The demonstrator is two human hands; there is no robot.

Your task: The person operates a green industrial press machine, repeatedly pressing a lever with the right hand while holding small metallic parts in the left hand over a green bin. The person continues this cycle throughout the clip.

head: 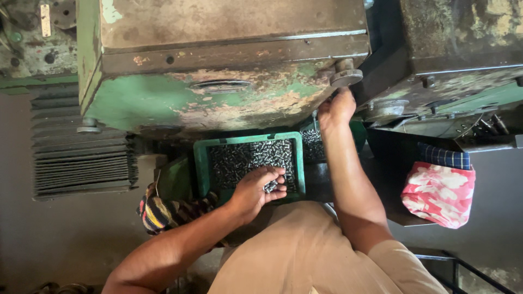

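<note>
A green plastic crate (pixel 202 163) full of several small dark metal cylinders (pixel 239 158) sits under a worn green machine (pixel 218 71). My left hand (pixel 259 189) rests over the crate's near edge, fingers curled around a few of the metal pieces. My right hand (pixel 335 109) reaches up under the machine's right corner, just below a round metal knob (pixel 345 76); whether it holds anything there is hidden. A second batch of the same metal pieces (pixel 311 144) lies just right of the crate, beside my right forearm.
A striped multicoloured cloth (pixel 158 209) lies left of the crate. A pink and white cloth bag (pixel 440 191) with a blue checked cloth sits on a dark ledge at right. Grey ribbed bellows (pixel 81 158) are at left. A second machine body (pixel 457 60) stands at right.
</note>
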